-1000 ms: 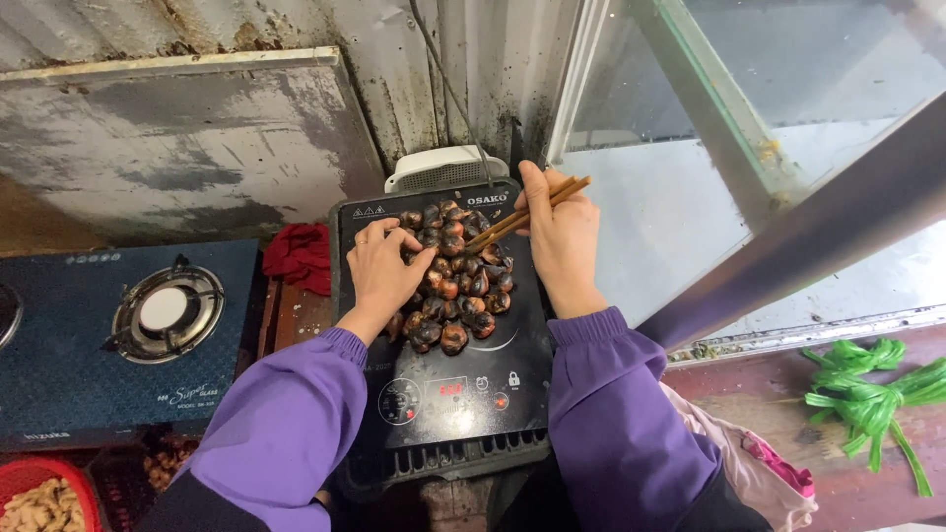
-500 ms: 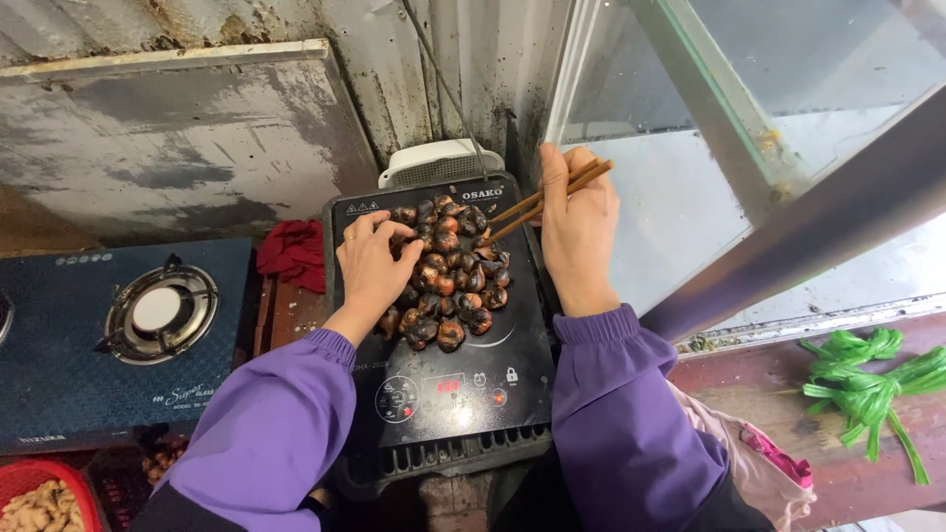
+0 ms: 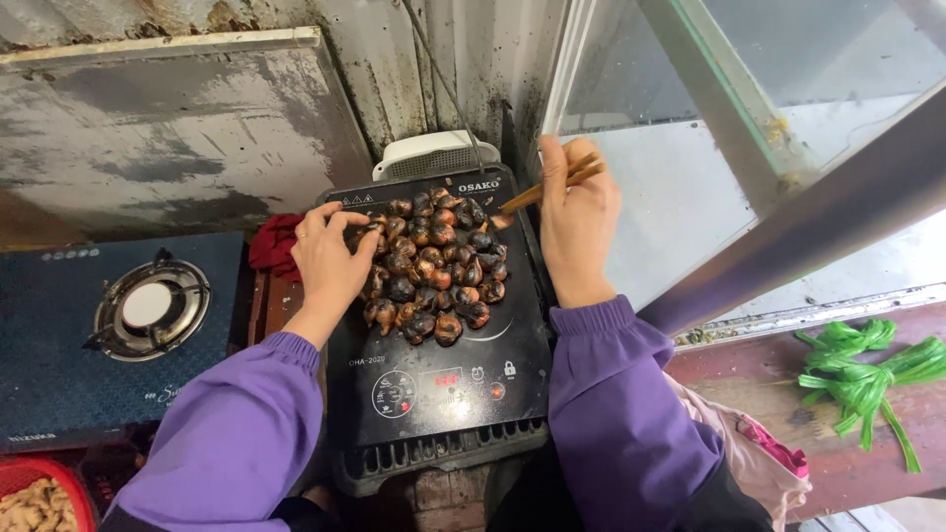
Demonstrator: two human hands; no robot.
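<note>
Chestnuts: a heap of dark, glossy roasted chestnuts (image 3: 434,261) is lying directly on the black glass top of the cooker, filling its upper half.
Wall panel: a weathered grey panel (image 3: 168,128) is leaning behind the stoves, paint peeling.
Window: a metal-framed pane (image 3: 749,108) is standing to the right, just beside the cooker.
Gas stove: a blue single-burner stove (image 3: 108,325) is sitting to the left of the cooker, its burner unlit.
Induction cooker: the black cooker (image 3: 439,384) is showing a red display in its control strip, below the heap.
Sleeves: both forearms are wearing purple sleeves (image 3: 232,424) with gathered cuffs.
Left hand: the left hand (image 3: 330,261) is resting on the left edge of the heap, fingers curled down, fingertips touching the nuts; whether one is pinched between them I cannot tell.
Right hand: the right hand (image 3: 576,222) is hovering at the cooker's right edge, closed around a pair of wooden chopsticks.
Chopsticks: the chopsticks (image 3: 542,187) are slanting down-left, tips reaching the top right of the heap.
Green strips: a tied bundle of green strips (image 3: 867,379) is lying on the reddish ledge, well apart.
Red cloth: a crumpled red cloth (image 3: 276,241) is sitting between the two stoves.
</note>
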